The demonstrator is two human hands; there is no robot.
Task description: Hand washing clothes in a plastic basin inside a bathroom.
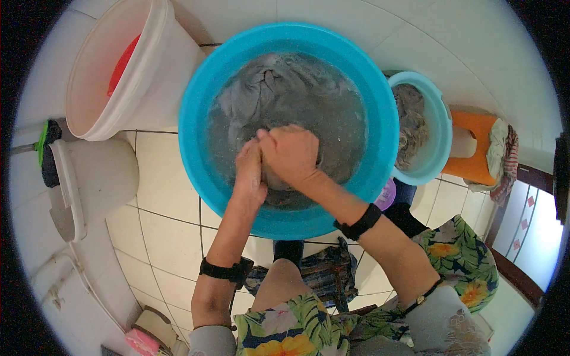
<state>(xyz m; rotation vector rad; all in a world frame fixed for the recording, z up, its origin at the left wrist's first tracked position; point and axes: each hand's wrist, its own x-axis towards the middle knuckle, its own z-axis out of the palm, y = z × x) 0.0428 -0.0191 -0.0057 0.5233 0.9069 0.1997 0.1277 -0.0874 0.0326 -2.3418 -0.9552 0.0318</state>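
Observation:
A large round blue basin (193, 124) holds murky grey water with grey cloth (261, 89) soaking in it. The cloth bunches up at the far side and partly shows above the surface. Over the near middle of the basin, my left hand (250, 169) and my right hand (292, 154) are pressed together, both with curled fingers. Wet greyish cloth shows just below them, and they seem to grip a fold of it. Most of what lies between the palms is hidden.
Right of the basin stands a smaller light-blue tub (442, 136) with wet greyish cloth inside, beside an orange stool (472, 148) with cloths on it. A tall white bucket (160, 77) with something red inside and a pale bin (107, 178) stand left. A purple item (387, 194) sits near my leg.

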